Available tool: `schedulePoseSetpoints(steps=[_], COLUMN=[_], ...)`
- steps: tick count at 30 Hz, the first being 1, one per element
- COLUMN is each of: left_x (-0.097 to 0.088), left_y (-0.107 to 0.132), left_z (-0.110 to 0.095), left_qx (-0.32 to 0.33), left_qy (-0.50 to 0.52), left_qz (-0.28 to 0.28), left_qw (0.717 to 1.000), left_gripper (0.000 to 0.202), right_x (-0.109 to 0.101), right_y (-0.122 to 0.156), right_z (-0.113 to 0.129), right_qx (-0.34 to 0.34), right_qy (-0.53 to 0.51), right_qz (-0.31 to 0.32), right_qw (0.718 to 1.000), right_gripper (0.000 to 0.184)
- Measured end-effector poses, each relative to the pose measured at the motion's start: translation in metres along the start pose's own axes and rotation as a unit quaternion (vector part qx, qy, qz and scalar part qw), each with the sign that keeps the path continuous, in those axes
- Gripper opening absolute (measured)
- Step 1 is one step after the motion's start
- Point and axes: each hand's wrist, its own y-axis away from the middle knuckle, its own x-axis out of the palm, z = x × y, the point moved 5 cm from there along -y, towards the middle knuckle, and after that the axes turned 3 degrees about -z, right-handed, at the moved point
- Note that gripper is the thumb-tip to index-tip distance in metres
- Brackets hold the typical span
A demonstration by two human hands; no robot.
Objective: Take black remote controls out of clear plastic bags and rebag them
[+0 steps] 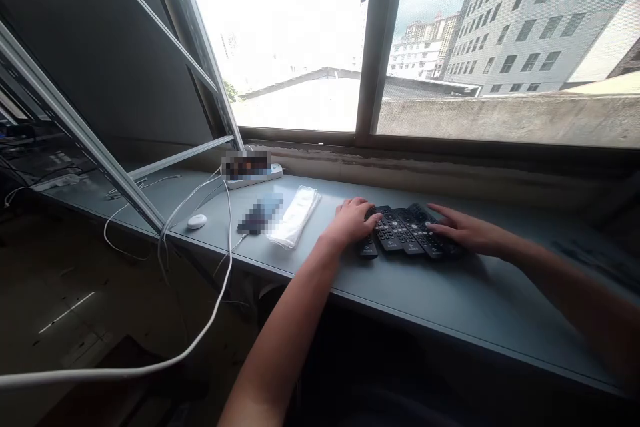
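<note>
While the left hand (354,220) covers one end of the remotes (400,235), grip unclear, and the right hand (463,230) spreads opposite, white plastic (294,219) lies left, a cable (223,287) drooping past the desk (375,287).

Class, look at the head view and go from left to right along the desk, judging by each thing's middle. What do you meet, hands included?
Small white oval object → clear plastic packet → left hand → row of black remote controls → right hand.
</note>
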Motion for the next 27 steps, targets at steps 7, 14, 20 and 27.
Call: schedulePoseSetpoints(steps=[7, 14, 20, 27], left_x=[0.0, 0.014, -0.002, -0.016], left_y=[0.042, 0.061, 0.034, 0.007], left_z=[-0.043, -0.044, -0.014, 0.001], left_qx=[0.04, 0.037, 0.048, -0.023], left_qy=[-0.024, -0.037, -0.038, -0.11], left_qz=[-0.063, 0.023, 0.054, 0.001], left_qw=[0.997, 0.998, 0.997, 0.994], left_gripper=[0.064, 0.083, 0.061, 0.045], right_x=[0.008, 0.034, 0.069, 0.095], right_y=[0.006, 0.031, 0.019, 0.001], right_z=[0.018, 0.046, 0.068, 0.121], right_qx=[-0.04, -0.175, -0.175, -0.157], right_qy=[0.102, 0.121, 0.162, 0.203], right_qz=[0.031, 0.117, 0.059, 0.001], right_qw=[0.993, 0.97, 0.969, 0.967], right_gripper=[0.086, 0.109, 0.095, 0.099])
